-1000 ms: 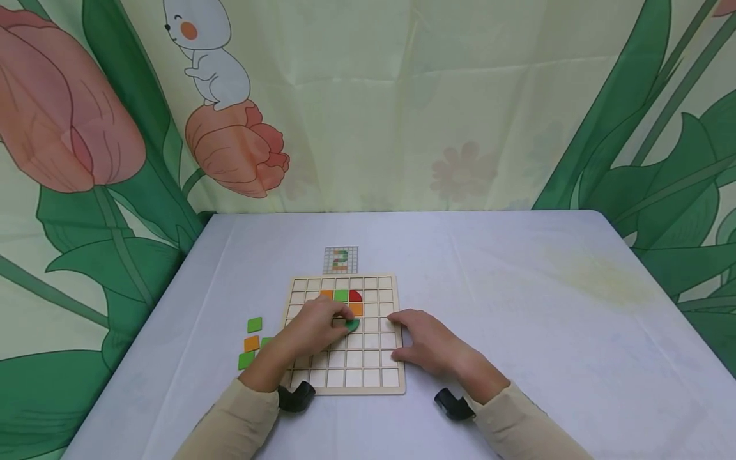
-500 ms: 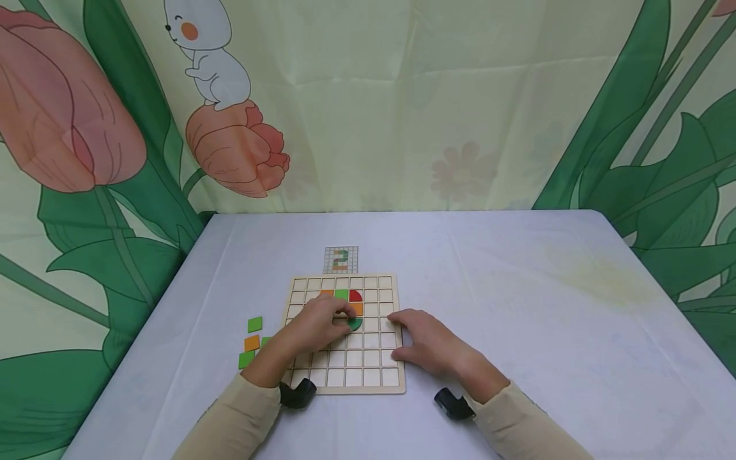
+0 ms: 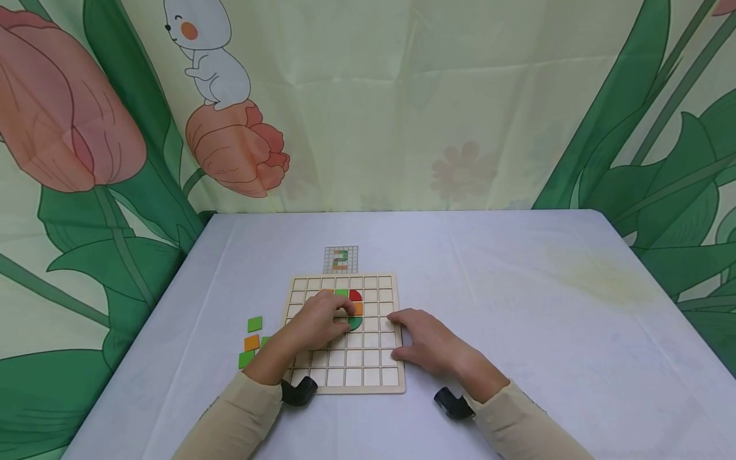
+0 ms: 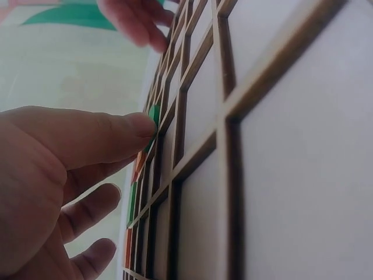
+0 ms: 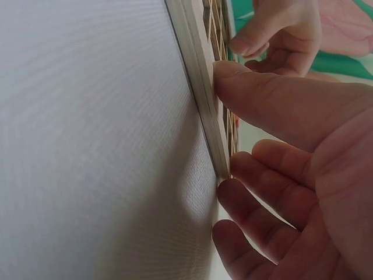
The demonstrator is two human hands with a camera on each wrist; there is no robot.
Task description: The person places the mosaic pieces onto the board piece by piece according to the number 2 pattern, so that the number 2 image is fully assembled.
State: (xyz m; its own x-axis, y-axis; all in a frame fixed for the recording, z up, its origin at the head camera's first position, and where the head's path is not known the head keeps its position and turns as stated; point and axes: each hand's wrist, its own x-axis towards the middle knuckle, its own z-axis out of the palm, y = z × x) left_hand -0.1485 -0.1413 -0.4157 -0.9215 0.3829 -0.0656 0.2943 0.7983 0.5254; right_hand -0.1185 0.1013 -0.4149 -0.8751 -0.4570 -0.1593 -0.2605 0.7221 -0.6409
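Note:
A wooden grid board point(image 3: 374, 381) lies on the white table. In the head view my left hand point(image 3: 313, 322) is over its middle, thumb and index finger pinching a dark green rounded tile point(image 3: 356, 323) that sits in or on a cell. The left wrist view shows the thumb against this green tile's edge point(image 4: 154, 116). Above it on the board are an orange tile point(image 3: 358, 308), a red rounded tile point(image 3: 355, 295) and a light green tile point(image 3: 341, 292). My right hand point(image 3: 428, 338) rests on the board's right edge, thumb and fingers spread, touching the rim point(image 5: 201, 87).
Left of the board lie several loose tiles, among them a green square point(image 3: 255, 324) and an orange square point(image 3: 252, 343). A small pattern card point(image 3: 341, 259) with a coloured figure lies behind the board. A printed curtain point(image 3: 368, 128) hangs past the table's far edge.
My left hand has shifted slightly right, and the dark green tile has moved with it, now lying flatter below the orange tile. My right hand has stayed at the board's edge.

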